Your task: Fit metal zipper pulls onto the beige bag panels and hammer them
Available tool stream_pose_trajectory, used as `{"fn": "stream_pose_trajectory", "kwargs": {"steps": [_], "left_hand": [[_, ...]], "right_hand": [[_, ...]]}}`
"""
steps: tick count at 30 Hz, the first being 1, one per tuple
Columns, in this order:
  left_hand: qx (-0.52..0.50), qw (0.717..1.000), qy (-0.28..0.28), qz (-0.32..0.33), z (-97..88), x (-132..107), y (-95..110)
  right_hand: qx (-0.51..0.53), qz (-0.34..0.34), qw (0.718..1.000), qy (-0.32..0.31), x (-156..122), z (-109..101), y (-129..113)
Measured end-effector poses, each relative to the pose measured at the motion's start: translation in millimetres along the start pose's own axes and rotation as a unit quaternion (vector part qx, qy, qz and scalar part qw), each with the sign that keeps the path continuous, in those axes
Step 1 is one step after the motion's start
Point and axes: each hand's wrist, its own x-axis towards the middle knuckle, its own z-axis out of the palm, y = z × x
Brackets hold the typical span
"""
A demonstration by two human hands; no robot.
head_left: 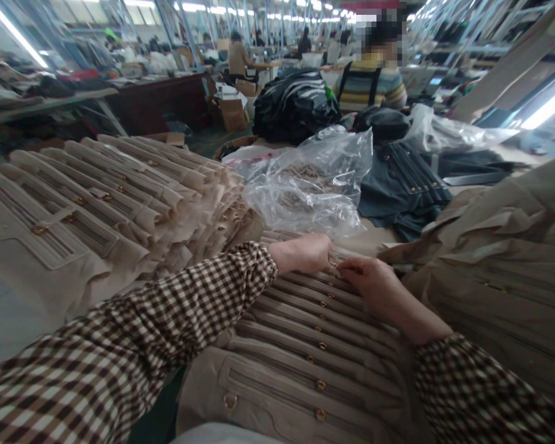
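At left lies a fanned stack of beige buttoned cloth panels [97, 203]. At centre our left hand [305, 254] and right hand [374, 287], fingers curled shut, pinch the far edge of an overlapped row of beige pleated panels with brass buttons [314, 351]. We judge the cloth soft, light and limp, best gripped along a folded edge. A heap of tan fabric [499, 271] lies at right.

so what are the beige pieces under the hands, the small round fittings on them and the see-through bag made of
Beige pieces: woven cloth by the look, matte, with stitched ridges and soft folded edges. Round fittings: probably metal, brass-coloured and shiny, though plated plastic is possible. Bag: thin clear plastic film, glossy and crinkled.
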Motion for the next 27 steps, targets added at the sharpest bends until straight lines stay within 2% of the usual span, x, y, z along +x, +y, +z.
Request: {"fn": "stream_pose_trajectory", "kwargs": {"steps": [2,8,14,18,20,23,25,27], "left_hand": [[0.043,0.999,0.004,-0.006,2.4,1,0],[0.115,0.993,0.001,-0.009,4.0,1,1],[0.110,0.994,0.016,-0.008,7.2,2,-5],[0.071,0.997,0.026,-0.016,7.5,2,-14],[0.039,0.999,0.035,-0.014,3.6,-1,-16],[-0.028,0.999,0.041,0.006,-5.1,-9,-15],[-0.087,0.996,0.022,0.021,-8.8,-16,-13],[-0.155,0.987,-0.007,0.025,-8.6,-20,-10]], "right_hand": [[-0.047,-0.004,0.999,0.019,1,2,4],[-0.143,-0.021,0.989,0.020,-1,12,8],[-0.205,-0.001,0.979,-0.009,0,15,0],[-0.191,0.000,0.982,-0.002,2,12,-1],[-0.137,0.000,0.990,0.021,3,11,1],[0.061,0.021,0.996,0.061,7,10,-1],[0.219,0.036,0.972,0.082,10,12,-8],[0.335,0.043,0.936,0.098,13,15,-17]]}}
